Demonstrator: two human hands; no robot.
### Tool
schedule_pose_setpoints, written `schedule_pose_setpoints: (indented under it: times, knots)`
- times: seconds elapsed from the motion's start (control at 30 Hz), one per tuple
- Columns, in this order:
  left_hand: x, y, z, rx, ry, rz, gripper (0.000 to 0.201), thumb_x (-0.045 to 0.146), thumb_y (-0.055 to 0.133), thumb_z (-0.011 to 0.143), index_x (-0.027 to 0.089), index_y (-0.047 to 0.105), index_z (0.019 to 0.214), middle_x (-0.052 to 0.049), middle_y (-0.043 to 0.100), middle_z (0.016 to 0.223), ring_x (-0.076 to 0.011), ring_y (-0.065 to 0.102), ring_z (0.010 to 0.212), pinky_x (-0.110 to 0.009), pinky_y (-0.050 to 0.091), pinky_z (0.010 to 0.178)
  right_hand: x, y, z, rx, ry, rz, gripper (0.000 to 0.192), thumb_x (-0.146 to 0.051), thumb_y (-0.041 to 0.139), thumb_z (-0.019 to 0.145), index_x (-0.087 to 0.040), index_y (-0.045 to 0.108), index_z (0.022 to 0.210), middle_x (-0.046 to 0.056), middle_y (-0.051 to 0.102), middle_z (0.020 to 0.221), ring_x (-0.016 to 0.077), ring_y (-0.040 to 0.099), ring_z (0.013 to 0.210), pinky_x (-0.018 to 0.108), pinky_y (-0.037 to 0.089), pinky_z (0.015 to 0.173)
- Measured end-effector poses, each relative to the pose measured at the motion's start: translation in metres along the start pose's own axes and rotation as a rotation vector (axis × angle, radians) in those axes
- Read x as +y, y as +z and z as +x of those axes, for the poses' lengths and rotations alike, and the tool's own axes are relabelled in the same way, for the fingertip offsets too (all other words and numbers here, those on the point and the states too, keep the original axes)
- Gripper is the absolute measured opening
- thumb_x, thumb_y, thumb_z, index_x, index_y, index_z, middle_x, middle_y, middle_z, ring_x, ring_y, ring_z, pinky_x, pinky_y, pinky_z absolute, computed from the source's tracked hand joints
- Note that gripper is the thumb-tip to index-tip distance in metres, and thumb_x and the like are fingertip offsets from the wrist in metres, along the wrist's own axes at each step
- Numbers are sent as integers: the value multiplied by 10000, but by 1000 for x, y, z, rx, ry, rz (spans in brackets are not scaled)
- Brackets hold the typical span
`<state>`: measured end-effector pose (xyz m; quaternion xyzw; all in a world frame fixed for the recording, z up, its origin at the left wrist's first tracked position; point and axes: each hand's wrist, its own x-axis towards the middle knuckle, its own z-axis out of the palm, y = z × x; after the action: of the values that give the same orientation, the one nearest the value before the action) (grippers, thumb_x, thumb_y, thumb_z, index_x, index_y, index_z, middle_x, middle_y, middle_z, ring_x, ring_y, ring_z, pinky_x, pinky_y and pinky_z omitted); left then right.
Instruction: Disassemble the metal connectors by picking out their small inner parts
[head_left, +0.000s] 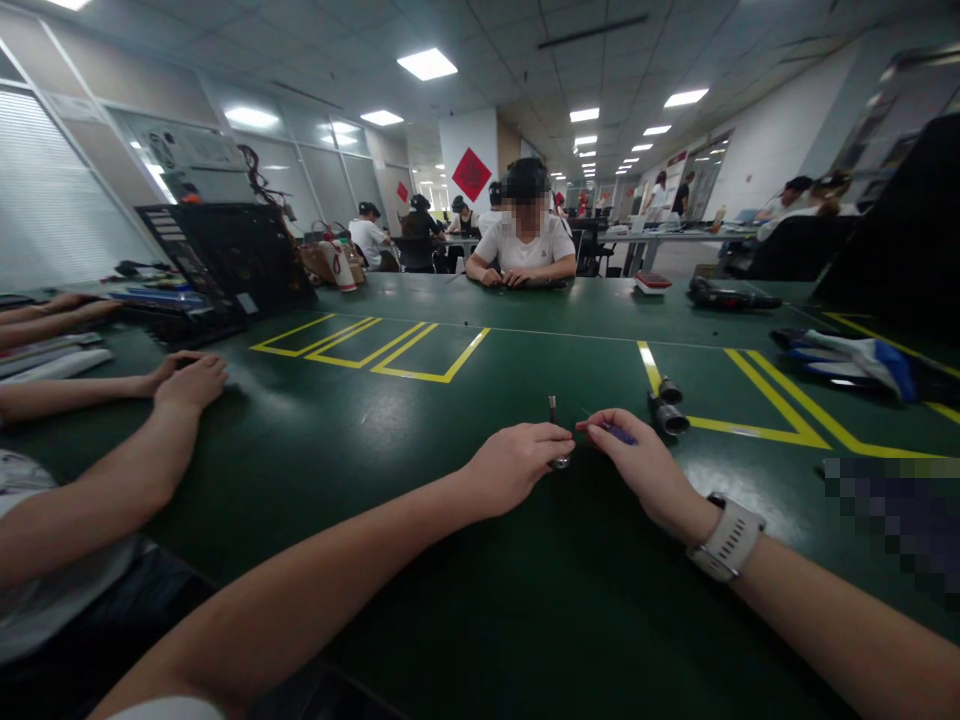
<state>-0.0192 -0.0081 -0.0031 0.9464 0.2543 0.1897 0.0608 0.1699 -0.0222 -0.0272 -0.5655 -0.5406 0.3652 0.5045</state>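
My left hand [514, 465] rests on the green table [420, 480], fingers curled around a small metal part [559, 461] whose thin upright piece [553, 408] sticks up just beyond it. My right hand [637, 465], with a white watch [727, 540] on the wrist, pinches a small purple object [619, 433] at its fingertips. The two hands nearly touch. Two short dark cylinders with silver ends [667, 405] lie just right of my right hand, on a yellow line.
A co-worker's arms and hands [187, 380] lie on the table at left. Another person [525, 245] sits across the far edge. An open dark case [225, 260] stands at back left; a power tool [727, 297] and blue-white gloves [847, 358] lie at right.
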Motion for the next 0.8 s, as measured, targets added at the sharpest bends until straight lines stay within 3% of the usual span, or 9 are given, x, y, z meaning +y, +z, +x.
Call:
schedule_pose_setpoints:
  times: [0.13, 0.23, 0.33, 0.43, 0.63, 0.8]
  knots:
    - [-7, 4, 1, 60, -53, -69, 350, 91, 563, 792, 133, 570, 1139, -85, 588, 1194, -178, 554, 1094, -335, 452, 948, -4, -2, -4, 28, -38, 84, 275, -416, 602, 759, -183, 656, 896, 56, 677, 857, 200, 610, 814, 362, 449, 764]
    - [-11, 4, 2, 106, -87, -84, 358, 87, 560, 794, 138, 564, 1148, -87, 581, 1203, -175, 546, 1106, -346, 445, 957, -9, -4, -8, 72, -67, 135, 316, -478, 586, 770, -171, 650, 729, 23, 630, 644, 154, 577, 627, 293, 440, 611]
    - [-10, 2, 2, 27, -60, -105, 362, 68, 542, 795, 157, 572, 1145, -81, 581, 1209, -178, 548, 1107, -362, 440, 962, -14, -3, -12, 117, -73, 180, 426, -526, 547, 783, -184, 542, 530, -35, 467, 445, 93, 408, 419, 240, 298, 420]
    - [-7, 1, 3, 6, -80, -174, 360, 53, 556, 777, 160, 598, 1117, -82, 593, 1193, -188, 550, 1106, -386, 425, 981, -19, 0, -15, 111, -59, 213, 490, -533, 541, 781, -195, 447, 439, -53, 380, 401, 74, 323, 384, 236, 243, 396]
    - [-10, 9, 7, 219, -418, -617, 420, 22, 669, 662, 143, 629, 1062, -102, 600, 1152, -194, 612, 988, -351, 533, 828, -19, 1, -16, 84, -22, 189, 487, -550, 537, 775, -195, 457, 452, -48, 380, 408, 83, 343, 390, 235, 241, 391]
    - [-14, 14, 9, 265, -579, -905, 454, 20, 690, 648, 133, 612, 1081, -96, 658, 1034, -174, 652, 892, -381, 513, 872, -13, -1, -16, -5, -18, 113, 477, -566, 522, 786, -186, 504, 497, -40, 414, 426, 89, 362, 394, 236, 256, 397]
